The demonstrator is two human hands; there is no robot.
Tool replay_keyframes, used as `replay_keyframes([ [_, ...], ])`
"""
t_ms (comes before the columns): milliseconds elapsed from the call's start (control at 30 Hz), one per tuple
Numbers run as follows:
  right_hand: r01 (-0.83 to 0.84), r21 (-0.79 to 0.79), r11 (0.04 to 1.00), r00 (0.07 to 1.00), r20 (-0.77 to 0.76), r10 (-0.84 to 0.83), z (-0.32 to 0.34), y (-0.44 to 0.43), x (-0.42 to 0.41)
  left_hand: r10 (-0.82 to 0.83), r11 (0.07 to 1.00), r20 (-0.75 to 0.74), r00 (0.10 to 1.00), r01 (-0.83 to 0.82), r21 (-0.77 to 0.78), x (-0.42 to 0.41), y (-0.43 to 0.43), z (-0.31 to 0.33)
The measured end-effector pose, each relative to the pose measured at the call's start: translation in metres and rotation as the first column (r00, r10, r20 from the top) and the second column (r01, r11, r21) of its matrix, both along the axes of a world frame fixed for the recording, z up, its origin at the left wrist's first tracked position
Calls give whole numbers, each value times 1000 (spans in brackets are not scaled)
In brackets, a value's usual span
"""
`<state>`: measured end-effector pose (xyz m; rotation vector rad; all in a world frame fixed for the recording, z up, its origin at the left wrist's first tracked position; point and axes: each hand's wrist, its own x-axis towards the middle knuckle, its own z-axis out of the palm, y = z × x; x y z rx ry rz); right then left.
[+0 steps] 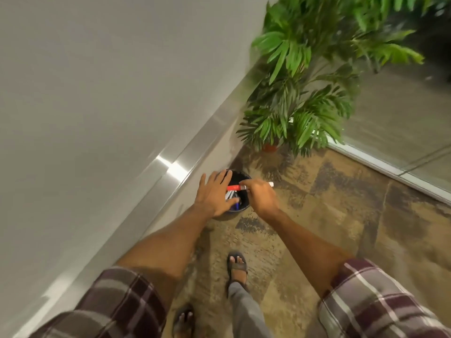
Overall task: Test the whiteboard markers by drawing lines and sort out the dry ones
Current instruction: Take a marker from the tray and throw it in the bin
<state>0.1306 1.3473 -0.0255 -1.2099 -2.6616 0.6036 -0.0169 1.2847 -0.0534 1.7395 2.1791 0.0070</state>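
Beside the metal rail (195, 147) of the whiteboard (85, 93), a dark round pot (225, 216) of markers sits under both of the person's hands; what carries the pot cannot be told. The left hand (213, 195) lies across the pot's left rim with its fingers straight and spread, the thumb close to a blue marker (235, 205) standing inside. Pale-barrelled markers (229, 195) lean next to the blue one.

Over the pot's right side, the right hand (261, 195) curls its fingers around a red-capped marker (234, 187). This marker lies nearly level above the pot's mouth, with the red cap pointing toward the left hand and the white barrel end sticking out past the knuckles on the far side.

Left of the pot, the board fills the view as a plain grey-white sheet, and a bright glare shows on its rail. Below and to the right of the pot spreads a carpet (329, 228) of tan and dark blotched patches.

Beyond the pot stands a leafy green palm (305, 98) in an orange planter (269, 147). Further right of the pot, a pale frame (390, 170) edges a glass wall.

Nearer the person than the pot are two sandalled feet (236, 264), a grey trouser leg (244, 311), and plaid sleeves (380, 301) on both arms.
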Motion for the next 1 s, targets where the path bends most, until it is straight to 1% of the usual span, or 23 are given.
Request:
replay_keyframes([
  [233,-56,-98,994,994,89,65,-72,81,-20,122,988,16,992,-120,-100,-4,61,-58],
  [400,-108,-174,979,985,118,129,-115,111,-30,156,979,16,988,-153,-132,-6,80,-87],
  [567,-7,-328,944,993,110,46,-141,128,-33,180,969,1,984,-178,-172,-11,79,-101],
  [633,31,-366,930,992,128,17,-146,131,-30,187,962,-9,982,-185,-200,-10,77,-102],
  [733,59,-366,929,990,140,-7,-144,134,-28,206,954,-13,978,-204,-219,-8,75,-101],
  [1000,-7,-259,966,996,88,30,-115,117,-23,242,956,-24,970,-242,-164,-1,66,-76],
])
